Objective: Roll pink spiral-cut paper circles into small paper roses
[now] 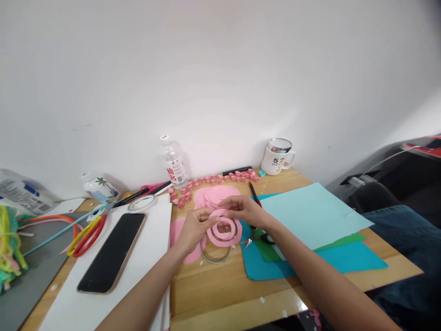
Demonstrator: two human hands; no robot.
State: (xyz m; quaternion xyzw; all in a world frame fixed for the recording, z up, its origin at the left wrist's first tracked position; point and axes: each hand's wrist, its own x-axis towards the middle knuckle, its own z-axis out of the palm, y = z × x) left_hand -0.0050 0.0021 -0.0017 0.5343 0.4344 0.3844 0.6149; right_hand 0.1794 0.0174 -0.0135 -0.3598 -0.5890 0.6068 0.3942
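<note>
A pink paper spiral (225, 236) hangs in loops between my two hands, over the middle of the desk. My left hand (199, 224) pinches its left side with thumb and fingers. At its upper right, my right hand (243, 210) grips the strip between thumb and fingertips. Below the spiral lies a roll of narrow tape (215, 258), partly covered by it. Pink paper circles (213, 194) are piled just behind my hands, and another pink sheet (177, 230) lies to the left. Scissors (247, 242) rest beside my right wrist, their handles partly hidden.
Small rolled pink paper roses (206, 179) line the wall side near a water bottle (175, 168) and a white mug (275, 158). Blue paper sheets (310, 216) lie right. At left are a phone (112, 253), red-yellow scissors (90, 236) and pipe cleaners (8, 248).
</note>
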